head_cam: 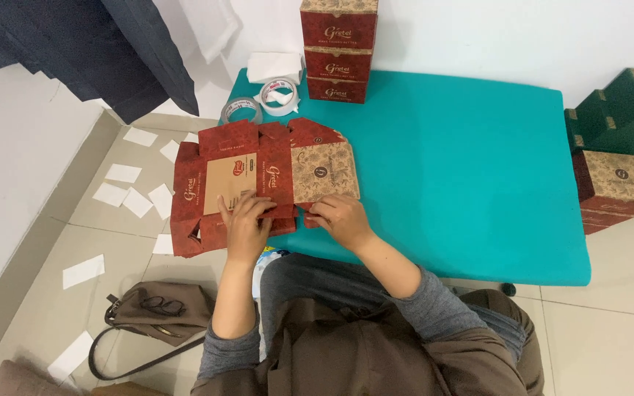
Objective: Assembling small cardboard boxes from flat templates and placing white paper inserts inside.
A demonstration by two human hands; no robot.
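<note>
A flattened red carton blank (258, 180) lies unfolded at the near left corner of a teal table (464, 169), its left part hanging past the table's edge over the tiled floor (53, 293). The blank is dark red with a plain tan rectangle near its middle and a beige, flower-patterned panel on its right side; small printed marks sit on the red panels. The left hand (246, 224) lies flat on the blank's near edge, fingers spread and pressing down on a red flap. The right hand (339, 216), just right of it, has its fingers curled and pinching a small red tab at the blank's near right edge. Beyond the blank, at the table's far left corner, lie two rolls of clear tape (262, 104) and a folded white sheet (274, 66). Just right of these, against the white wall, stands a stack of three finished red boxes (337, 51) with beige patterned tops. Well to the right of the blank, off the table's right end, stands a pile of dark green and red boxes (621, 147). Left of the blank, white paper slips (122, 187) are scattered over the floor, and nearer the person lies a brown handbag (163, 312) with dark glasses on it.
</note>
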